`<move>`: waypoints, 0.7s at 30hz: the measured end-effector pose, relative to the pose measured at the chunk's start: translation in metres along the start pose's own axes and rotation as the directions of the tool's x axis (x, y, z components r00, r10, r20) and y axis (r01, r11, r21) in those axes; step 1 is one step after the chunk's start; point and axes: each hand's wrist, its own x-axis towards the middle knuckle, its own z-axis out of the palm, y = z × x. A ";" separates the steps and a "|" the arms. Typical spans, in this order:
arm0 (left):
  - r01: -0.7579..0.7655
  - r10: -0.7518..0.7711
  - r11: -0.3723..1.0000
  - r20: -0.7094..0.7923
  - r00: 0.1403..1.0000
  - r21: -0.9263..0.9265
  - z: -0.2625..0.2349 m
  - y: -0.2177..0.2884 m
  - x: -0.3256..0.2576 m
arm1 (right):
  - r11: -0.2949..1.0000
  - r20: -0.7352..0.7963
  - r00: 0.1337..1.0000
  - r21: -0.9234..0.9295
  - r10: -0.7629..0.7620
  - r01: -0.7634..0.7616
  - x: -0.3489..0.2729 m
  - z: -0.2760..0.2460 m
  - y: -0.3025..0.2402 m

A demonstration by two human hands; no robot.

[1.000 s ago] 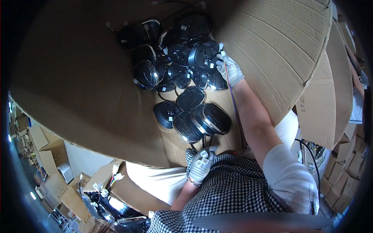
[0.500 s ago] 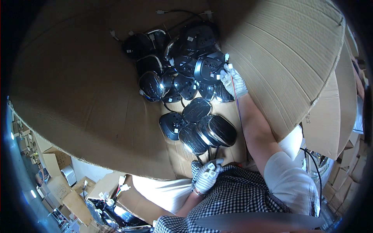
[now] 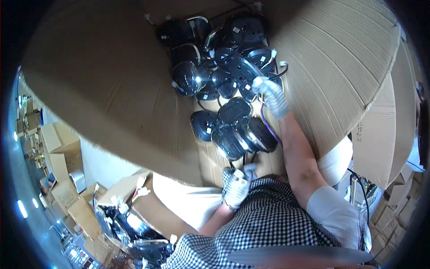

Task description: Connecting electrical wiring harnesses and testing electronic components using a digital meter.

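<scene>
Black rounded display housings [image 3: 235, 110] with glossy faces, cables and white plugs lie in a large cardboard box. My right hand [image 3: 272, 95], in a striped glove, is closed at the right edge of a tilted black display housing [image 3: 244, 68]. Thin coloured wires [image 3: 267, 121] hang from that hand along my forearm. Low in the middle, my gloved left hand [image 3: 236, 186] is wrapped round the black cables and white plugs [image 3: 239, 173] of the nearer housings. Those housings lie bunched just beyond it. My left fingers partly hide the cables.
The tall cardboard wall [image 3: 331, 76] curves up at the right, and another rises at the left. At the lower left, a smaller carton [image 3: 163, 210] stands beside more black housings [image 3: 134, 226] with plugs. Further cartons [image 3: 65, 166] stand beyond.
The whole view has shifted. My right hand has come nearer, toward the closer housings, and the housing at its fingers now tilts. My left hand keeps hold of the cables.
</scene>
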 end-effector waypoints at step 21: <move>-0.309 0.119 0.614 -0.302 0.946 -0.726 -0.017 0.024 -0.017 | 0.474 0.766 0.643 -0.564 -0.005 0.676 -0.235 0.057 -0.053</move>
